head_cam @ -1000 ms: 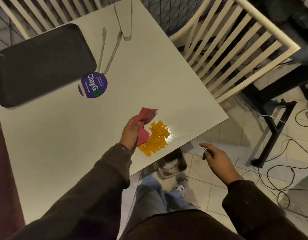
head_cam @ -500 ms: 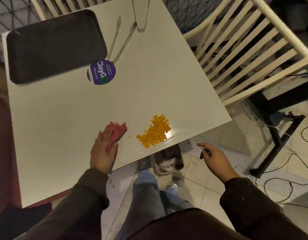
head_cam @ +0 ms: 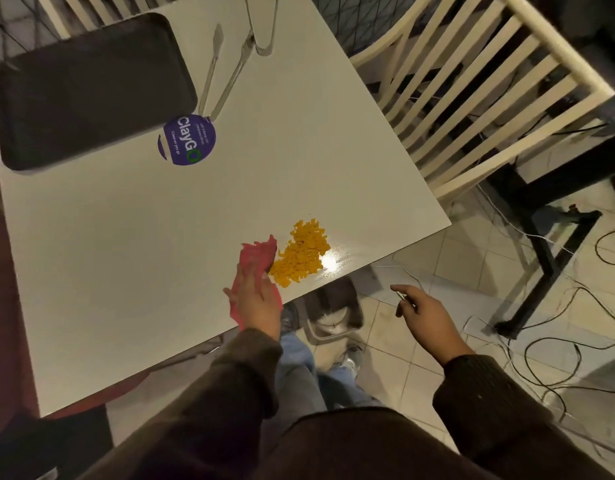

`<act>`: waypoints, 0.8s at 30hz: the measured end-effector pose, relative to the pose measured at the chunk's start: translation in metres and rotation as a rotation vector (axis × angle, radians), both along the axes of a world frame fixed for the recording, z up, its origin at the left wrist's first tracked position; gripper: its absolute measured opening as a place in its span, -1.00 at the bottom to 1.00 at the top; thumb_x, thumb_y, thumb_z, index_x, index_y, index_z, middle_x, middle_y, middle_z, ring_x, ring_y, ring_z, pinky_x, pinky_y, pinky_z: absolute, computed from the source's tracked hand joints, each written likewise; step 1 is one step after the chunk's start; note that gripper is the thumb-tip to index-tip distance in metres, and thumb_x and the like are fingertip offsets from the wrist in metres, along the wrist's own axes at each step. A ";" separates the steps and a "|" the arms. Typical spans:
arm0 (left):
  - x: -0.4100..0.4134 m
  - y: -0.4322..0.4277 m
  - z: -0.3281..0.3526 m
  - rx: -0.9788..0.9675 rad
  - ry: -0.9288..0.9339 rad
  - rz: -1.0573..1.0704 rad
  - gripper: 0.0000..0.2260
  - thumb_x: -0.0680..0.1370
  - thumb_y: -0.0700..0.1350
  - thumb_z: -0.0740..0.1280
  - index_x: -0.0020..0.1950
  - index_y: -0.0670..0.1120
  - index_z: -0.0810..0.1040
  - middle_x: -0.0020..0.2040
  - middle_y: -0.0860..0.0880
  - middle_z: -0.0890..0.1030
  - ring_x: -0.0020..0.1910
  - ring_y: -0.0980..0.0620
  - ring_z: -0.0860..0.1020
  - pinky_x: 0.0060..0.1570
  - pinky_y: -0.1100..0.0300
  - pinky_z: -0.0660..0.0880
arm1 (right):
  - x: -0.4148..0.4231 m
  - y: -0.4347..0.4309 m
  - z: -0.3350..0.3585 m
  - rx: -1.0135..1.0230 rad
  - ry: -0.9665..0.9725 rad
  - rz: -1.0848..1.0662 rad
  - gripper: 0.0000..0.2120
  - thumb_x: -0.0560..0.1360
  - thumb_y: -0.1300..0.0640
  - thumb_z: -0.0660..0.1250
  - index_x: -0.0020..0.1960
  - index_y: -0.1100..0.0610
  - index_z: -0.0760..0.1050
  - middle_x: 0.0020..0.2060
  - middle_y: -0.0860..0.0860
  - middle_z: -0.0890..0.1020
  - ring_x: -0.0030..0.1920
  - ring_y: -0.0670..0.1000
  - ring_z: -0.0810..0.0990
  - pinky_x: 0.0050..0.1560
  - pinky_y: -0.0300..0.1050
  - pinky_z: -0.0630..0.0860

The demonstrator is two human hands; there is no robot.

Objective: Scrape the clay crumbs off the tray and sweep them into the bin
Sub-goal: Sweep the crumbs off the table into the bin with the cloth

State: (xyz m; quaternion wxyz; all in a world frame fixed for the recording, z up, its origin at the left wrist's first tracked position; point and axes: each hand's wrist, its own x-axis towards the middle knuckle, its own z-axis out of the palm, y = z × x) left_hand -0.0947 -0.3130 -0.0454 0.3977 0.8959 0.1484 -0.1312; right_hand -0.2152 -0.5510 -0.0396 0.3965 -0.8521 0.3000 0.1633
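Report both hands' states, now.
Left hand: open, flat, pressing the cloth beside the crumbs.
Right hand: pinching a thin stick.

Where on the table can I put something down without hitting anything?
Bare: the wide table stretch left of the cloth, between tray and near edge; also the middle between purple ClayGO disc and crumbs. Crowded: far edge with tray, disc and metal tools; near corner with crumbs, cloth and left hand.

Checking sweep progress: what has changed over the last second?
The left hand swung the red cloth back from the crumb pile, then slid it rightward against the pile's left edge. Pile, tray and right hand, pinching a thin stick beside the table, stayed put.
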 end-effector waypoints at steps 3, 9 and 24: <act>-0.008 -0.018 0.003 -0.097 0.092 0.089 -0.61 0.70 -0.09 0.08 0.53 0.03 0.33 0.57 -0.03 0.30 0.62 -0.20 0.00 0.53 0.09 -0.26 | -0.005 -0.002 0.001 0.005 -0.003 -0.025 -0.66 0.57 0.21 0.13 0.28 -0.05 0.44 -0.22 -0.04 0.60 -0.22 -0.21 0.49 -0.26 -0.35 0.33; -0.027 -0.045 0.004 -0.228 0.168 0.152 -0.61 0.71 -0.08 0.07 0.54 -0.02 0.34 0.62 0.00 0.19 0.62 -0.16 -0.14 0.30 0.51 -0.31 | -0.018 -0.005 -0.001 0.007 -0.005 -0.070 -0.66 0.57 0.21 0.14 0.29 -0.02 0.45 -0.17 -0.01 0.60 -0.20 -0.13 0.51 -0.23 -0.34 0.35; -0.023 -0.043 0.027 -0.360 0.204 0.468 -0.60 0.71 -0.01 0.05 0.51 -0.10 0.35 0.42 -0.10 0.47 0.42 -0.12 0.43 0.30 0.22 0.30 | -0.023 -0.002 0.000 0.024 0.017 -0.097 -0.66 0.57 0.22 0.12 0.28 -0.01 0.44 -0.16 -0.03 0.59 -0.16 -0.08 0.50 -0.21 -0.23 0.35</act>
